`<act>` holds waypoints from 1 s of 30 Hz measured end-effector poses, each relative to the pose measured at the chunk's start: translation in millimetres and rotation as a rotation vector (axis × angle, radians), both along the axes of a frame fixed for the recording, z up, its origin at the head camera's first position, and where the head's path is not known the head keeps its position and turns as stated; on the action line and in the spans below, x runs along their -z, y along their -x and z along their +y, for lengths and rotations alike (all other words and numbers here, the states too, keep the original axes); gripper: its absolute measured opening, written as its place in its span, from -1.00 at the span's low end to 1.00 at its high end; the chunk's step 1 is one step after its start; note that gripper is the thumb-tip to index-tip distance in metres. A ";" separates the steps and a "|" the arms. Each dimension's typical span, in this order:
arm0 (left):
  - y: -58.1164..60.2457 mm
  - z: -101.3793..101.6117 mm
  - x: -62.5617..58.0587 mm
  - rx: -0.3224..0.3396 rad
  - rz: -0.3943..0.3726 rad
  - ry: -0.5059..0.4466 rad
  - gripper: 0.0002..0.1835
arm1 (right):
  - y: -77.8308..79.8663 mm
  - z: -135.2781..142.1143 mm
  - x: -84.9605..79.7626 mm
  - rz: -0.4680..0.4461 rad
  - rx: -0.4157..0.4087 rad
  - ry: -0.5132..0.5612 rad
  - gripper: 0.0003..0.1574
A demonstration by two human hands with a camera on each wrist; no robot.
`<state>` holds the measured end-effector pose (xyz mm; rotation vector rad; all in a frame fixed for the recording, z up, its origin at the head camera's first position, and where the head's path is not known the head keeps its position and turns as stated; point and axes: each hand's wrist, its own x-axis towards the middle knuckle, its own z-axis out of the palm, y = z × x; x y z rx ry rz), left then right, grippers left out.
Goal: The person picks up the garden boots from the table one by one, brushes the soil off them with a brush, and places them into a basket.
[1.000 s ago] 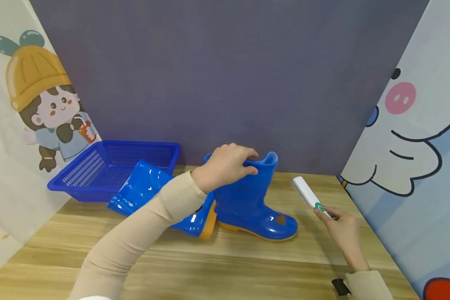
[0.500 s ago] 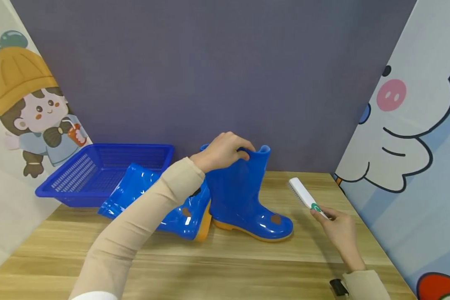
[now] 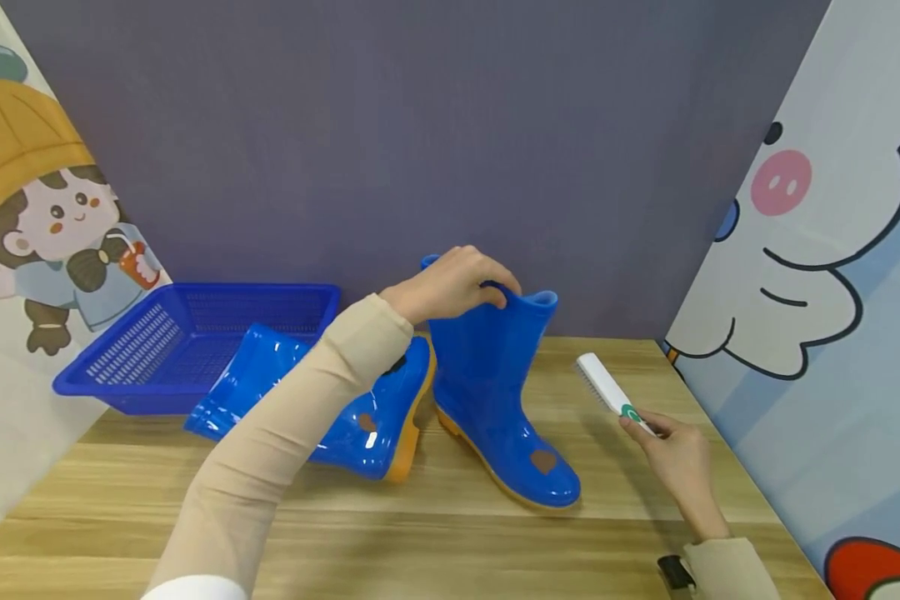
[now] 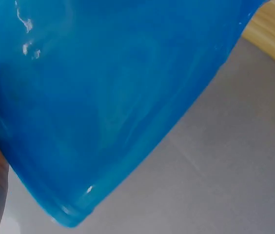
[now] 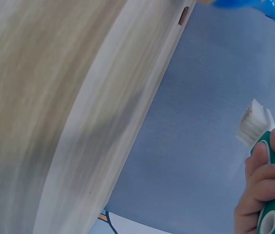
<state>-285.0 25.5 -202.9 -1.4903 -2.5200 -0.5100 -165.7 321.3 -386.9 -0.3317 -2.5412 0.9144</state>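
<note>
My left hand (image 3: 461,283) grips the top rim of a blue rain boot (image 3: 487,367) with an orange sole; the boot leans a little, toe toward the lower right. A brown smudge (image 3: 543,461) marks its toe. In the left wrist view the boot shaft (image 4: 103,97) fills much of the picture, with fingers at the left edge. To the right of the boot, my right hand (image 3: 678,458) holds a white and green scrubbing brush (image 3: 603,383) by its handle, apart from the boot. White bristles (image 5: 252,126) show in the right wrist view.
A second blue boot (image 3: 352,425) lies on its side at left, also with a brown smudge, partly hidden by my left sleeve. Its shaft overlaps the blue plastic basket (image 3: 195,287) behind it. A grey wall (image 3: 435,142) backs the wooden table (image 3: 390,550).
The held boot has turned, its toe swinging toward me and its heel moving away from the lying boot. The right hand keeps the brush in nearly the same place. The view shifts slightly.
</note>
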 end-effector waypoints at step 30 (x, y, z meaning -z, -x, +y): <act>-13.4 -26.3 36.4 -0.226 -0.047 -0.207 -0.55 | 3.7 -25.4 -0.4 -0.044 -0.038 0.022 -0.47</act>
